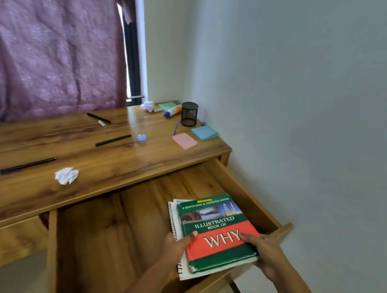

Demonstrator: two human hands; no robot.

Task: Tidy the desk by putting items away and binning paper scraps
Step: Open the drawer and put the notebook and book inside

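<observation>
Book [217,230] is clasped at its near end by my left grip [177,242] and right grip [268,256]. Its long axis points into the open drawer [120,222] ahead.

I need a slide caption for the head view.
Left hand and right hand hold a book and spiral notebook in the open drawer; crumpled paper lies on the desk.
</observation>
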